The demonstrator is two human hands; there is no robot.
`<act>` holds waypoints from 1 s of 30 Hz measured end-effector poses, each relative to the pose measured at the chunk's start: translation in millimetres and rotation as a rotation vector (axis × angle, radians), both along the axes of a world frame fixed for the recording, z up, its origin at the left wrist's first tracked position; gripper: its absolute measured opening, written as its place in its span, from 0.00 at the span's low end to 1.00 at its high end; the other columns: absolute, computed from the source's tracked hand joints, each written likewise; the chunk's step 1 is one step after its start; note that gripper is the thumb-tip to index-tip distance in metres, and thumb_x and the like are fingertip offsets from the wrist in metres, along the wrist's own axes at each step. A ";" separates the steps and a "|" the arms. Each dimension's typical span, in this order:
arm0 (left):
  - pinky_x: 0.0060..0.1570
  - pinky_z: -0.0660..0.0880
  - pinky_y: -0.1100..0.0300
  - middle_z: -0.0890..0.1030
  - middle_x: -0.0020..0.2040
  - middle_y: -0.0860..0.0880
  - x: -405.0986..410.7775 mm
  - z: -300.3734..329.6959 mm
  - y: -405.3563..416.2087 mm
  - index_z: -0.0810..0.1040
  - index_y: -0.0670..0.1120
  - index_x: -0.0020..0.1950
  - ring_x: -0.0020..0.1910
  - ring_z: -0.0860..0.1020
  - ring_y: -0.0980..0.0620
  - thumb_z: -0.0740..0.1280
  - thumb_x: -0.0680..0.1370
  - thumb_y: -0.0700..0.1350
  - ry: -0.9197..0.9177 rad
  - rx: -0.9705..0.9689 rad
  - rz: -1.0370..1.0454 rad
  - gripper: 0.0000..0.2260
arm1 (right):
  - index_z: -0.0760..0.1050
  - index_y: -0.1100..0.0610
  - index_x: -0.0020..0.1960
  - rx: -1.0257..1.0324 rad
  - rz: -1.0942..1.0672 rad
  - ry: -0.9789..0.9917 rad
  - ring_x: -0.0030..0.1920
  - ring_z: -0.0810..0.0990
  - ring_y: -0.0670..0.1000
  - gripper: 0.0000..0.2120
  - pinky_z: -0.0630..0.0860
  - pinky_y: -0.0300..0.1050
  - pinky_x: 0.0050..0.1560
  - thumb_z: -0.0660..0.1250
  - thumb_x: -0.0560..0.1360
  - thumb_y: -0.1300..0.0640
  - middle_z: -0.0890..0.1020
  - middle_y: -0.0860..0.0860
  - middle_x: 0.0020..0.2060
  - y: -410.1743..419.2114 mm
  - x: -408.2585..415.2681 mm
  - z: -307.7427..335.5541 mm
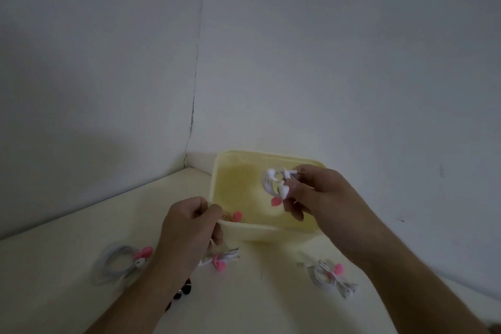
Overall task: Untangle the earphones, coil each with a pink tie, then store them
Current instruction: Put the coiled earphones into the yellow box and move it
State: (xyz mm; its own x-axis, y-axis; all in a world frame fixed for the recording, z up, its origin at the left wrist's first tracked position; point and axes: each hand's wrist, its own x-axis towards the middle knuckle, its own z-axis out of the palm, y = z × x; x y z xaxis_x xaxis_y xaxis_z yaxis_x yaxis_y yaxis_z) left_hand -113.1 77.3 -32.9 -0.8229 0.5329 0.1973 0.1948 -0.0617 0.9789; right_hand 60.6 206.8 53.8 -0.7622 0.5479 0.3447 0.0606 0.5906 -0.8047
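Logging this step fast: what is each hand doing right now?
Left hand: grips the near rim of the yellow box.
Right hand: holds a coiled earphone over the box.

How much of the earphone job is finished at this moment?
Three coiled earphone sets, each with a pink tie, lie on the table, not yet stored. The right hand holds a fourth tied coil over the yellow box, whose rim the left hand grips. Storing remains.
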 end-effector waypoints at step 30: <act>0.25 0.68 0.59 0.80 0.27 0.39 2.0 0.1 -3.3 0.74 0.34 0.35 0.25 0.72 0.49 0.67 0.76 0.40 0.094 -0.036 -0.012 0.12 | 0.76 0.54 0.42 0.524 -0.489 -0.826 0.42 0.82 0.53 0.08 0.80 0.49 0.42 0.61 0.75 0.54 0.82 0.48 0.42 -6.8 58.6 -49.5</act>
